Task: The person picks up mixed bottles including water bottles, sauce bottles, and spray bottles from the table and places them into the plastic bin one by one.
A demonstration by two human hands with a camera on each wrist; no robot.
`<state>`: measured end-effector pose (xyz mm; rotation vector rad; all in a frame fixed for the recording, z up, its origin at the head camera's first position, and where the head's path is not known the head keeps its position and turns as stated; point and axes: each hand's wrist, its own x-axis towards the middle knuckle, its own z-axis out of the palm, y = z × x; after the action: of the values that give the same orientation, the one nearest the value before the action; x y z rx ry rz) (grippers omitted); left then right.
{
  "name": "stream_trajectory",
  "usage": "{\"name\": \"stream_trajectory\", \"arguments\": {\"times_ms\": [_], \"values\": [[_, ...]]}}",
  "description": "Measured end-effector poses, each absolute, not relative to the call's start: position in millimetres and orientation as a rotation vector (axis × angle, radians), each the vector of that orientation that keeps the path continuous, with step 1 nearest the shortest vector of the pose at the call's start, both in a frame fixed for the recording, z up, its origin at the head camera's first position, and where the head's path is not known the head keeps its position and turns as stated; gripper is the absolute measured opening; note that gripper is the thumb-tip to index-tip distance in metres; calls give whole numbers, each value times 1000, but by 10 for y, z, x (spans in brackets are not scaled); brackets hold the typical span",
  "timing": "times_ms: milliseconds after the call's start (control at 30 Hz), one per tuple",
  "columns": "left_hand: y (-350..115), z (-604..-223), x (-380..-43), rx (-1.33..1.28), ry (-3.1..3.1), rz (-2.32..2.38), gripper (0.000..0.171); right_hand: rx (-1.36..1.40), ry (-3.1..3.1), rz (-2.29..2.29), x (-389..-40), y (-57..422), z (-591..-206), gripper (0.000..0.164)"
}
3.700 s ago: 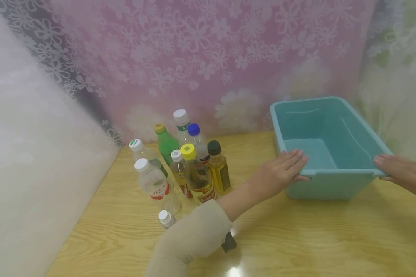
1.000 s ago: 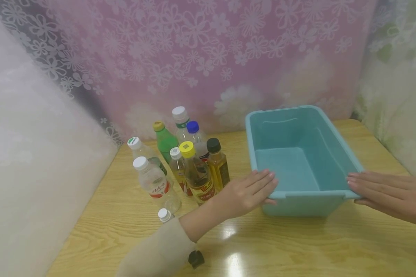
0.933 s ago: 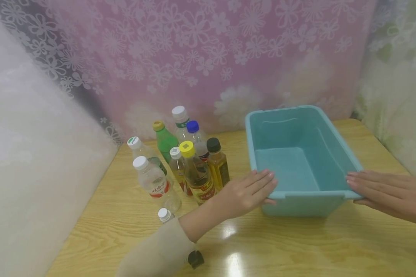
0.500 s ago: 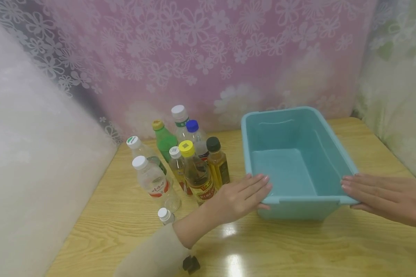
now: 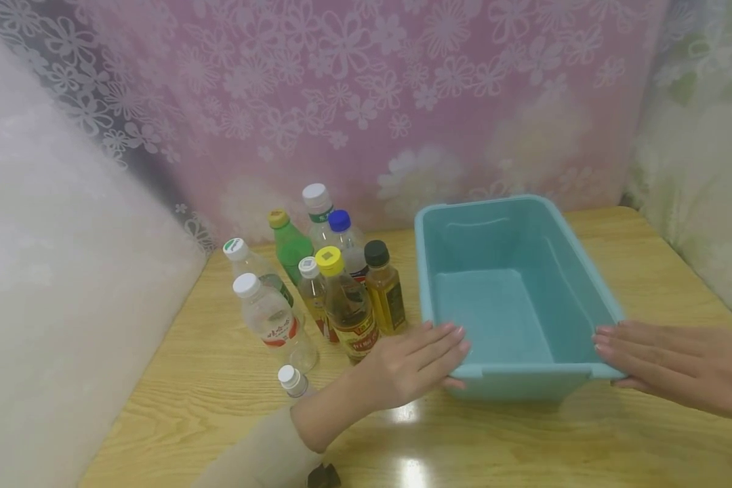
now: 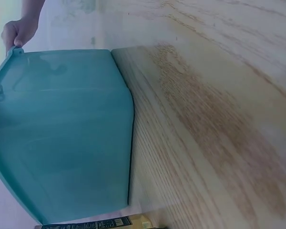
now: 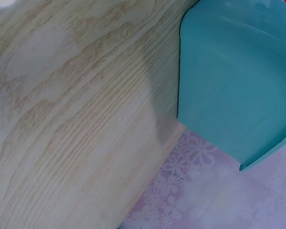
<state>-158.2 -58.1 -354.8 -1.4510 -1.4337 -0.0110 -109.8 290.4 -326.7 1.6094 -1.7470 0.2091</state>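
Observation:
A light-blue plastic storage bin (image 5: 524, 385) stands upright on the wooden table, with nothing inside it. My left hand (image 5: 402, 362) holds its near left corner, fingers flat over the rim and thumb below. At the near right corner my right hand (image 5: 686, 366) holds the rim the same way; the left wrist view also catches this right hand (image 6: 21, 32). The outer walls of the bin fill much of both wrist views. Just left of the bin is a black-capped bottle of amber liquid (image 5: 387, 298).
Several bottles crowd the table's left side, among them a yellow-capped bottle (image 5: 349, 308), a green bottle (image 5: 291, 247) and a clear white-capped bottle (image 5: 277, 329). A small white-capped bottle (image 5: 294, 381) stands nearest, beside my left forearm. A flowered curtain (image 5: 402, 102) hangs behind.
The bin has slid left and toward me, closer to the bottles, with both hands staying on its near corners. The bottles have kept their places.

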Motion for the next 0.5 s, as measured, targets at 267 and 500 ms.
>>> {"name": "stream_trajectory", "arguments": {"times_ms": [267,500], "values": [[-639,-3560,-1548,-1469,-1417,-22,54,1691,-1732,237,-1078,2889,-3307,44],[-677,-3532,-1517,-1500,-1411,-42,54,1694,-1735,242,-1070,2864,-3318,44]]}}
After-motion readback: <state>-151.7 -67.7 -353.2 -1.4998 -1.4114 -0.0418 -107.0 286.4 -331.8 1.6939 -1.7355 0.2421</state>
